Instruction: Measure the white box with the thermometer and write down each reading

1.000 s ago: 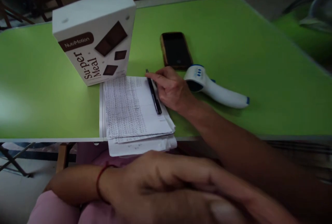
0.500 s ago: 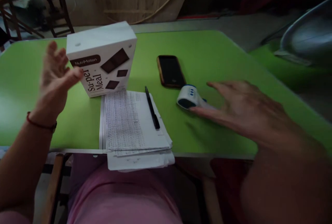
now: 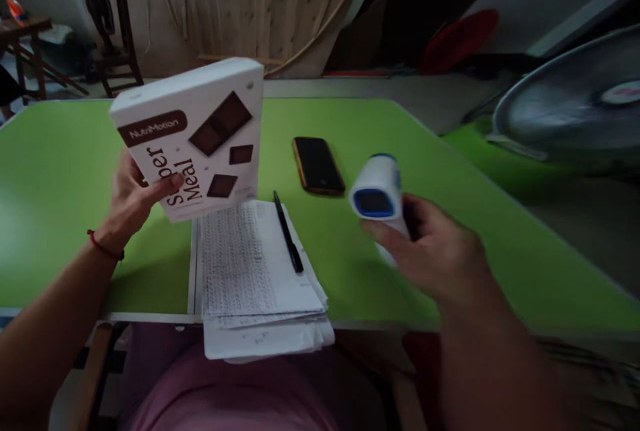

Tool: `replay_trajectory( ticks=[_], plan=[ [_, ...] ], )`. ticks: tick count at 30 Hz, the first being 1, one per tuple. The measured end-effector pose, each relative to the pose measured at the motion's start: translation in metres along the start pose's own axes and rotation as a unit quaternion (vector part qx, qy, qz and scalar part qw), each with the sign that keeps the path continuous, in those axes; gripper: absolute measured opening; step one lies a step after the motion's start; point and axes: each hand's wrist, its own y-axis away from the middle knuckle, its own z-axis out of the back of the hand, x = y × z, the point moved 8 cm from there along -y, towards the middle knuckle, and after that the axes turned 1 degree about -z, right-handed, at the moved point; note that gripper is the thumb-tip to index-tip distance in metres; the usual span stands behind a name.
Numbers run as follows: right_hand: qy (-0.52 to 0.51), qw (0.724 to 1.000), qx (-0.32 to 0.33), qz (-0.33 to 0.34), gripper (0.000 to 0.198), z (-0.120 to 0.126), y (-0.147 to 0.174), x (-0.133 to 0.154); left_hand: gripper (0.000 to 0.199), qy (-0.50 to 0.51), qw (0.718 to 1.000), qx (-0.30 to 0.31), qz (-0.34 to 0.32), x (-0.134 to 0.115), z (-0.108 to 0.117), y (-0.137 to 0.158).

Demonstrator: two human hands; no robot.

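Note:
A white box (image 3: 200,131) with brown pictures and the words "Super Meal" is gripped near its lower left by my left hand (image 3: 133,198), thumb across the front. The box is tilted and raised off the green table. My right hand (image 3: 435,238) is wrapped round the handle of a white and blue infrared thermometer (image 3: 377,184), held upright with its dark screen facing me. Part of the handle is hidden by my fingers. Between the hands lies a stack of handwritten papers (image 3: 250,271), with a black pen (image 3: 289,234) on top.
A phone in a brown case (image 3: 319,166) lies on the green table (image 3: 450,284) beyond the papers. The paper stack overhangs the near edge. A large silver fan (image 3: 575,98) stands off to the right. A wooden chair (image 3: 117,51) is at the back left.
My left hand has closed on the box and lifted it. My right hand has taken hold of the thermometer, which was lying on the table, and raised it upright. The view has shifted slightly.

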Motion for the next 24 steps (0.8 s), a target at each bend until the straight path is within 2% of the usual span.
replay_trajectory(
  ticks=[1, 2, 4, 7, 10, 13, 16, 21, 24],
  plan=[
    [-0.121, 0.992, -0.015, -0.023, 0.018, 0.001, 0.006, 0.013, 0.052, 0.014, 1.0, 0.015, 0.007, -0.002, -0.005, 0.003],
    [-0.24, 0.97, -0.001, -0.03, 0.017, -0.003, 0.013, 0.03, 0.049, 0.027, 0.999, 0.031, 0.02, -0.002, -0.009, 0.006],
    [-0.409, 0.907, 0.1, -0.031, 0.026, -0.022, 0.028, 0.069, 0.048, 0.049, 0.995, 0.064, 0.051, 0.001, -0.018, 0.013],
    [-0.528, 0.824, 0.188, -0.088, 0.039, -0.045, 0.047, 0.11, 0.054, 0.061, 0.988, 0.106, 0.094, 0.008, -0.028, 0.024],
    [-0.568, 0.777, 0.229, -0.145, 0.037, -0.064, 0.056, 0.13, 0.064, 0.052, 0.985, 0.099, 0.132, 0.013, -0.028, 0.03],
    [-0.575, 0.767, 0.231, -0.169, 0.027, -0.078, 0.054, 0.138, 0.074, 0.017, 0.983, 0.075, 0.167, 0.016, -0.024, 0.034],
    [-0.58, 0.768, 0.214, -0.167, 0.024, -0.085, 0.048, 0.14, 0.075, 0.01, 0.979, 0.084, 0.186, 0.015, -0.027, 0.035],
    [-0.584, 0.767, 0.199, -0.176, 0.025, -0.089, 0.049, 0.137, 0.068, 0.038, 0.982, 0.12, 0.143, 0.009, -0.033, 0.031],
    [-0.592, 0.756, 0.206, -0.188, 0.028, -0.094, 0.052, 0.135, 0.064, 0.03, 0.982, 0.13, 0.132, 0.009, -0.034, 0.031]
  ],
)
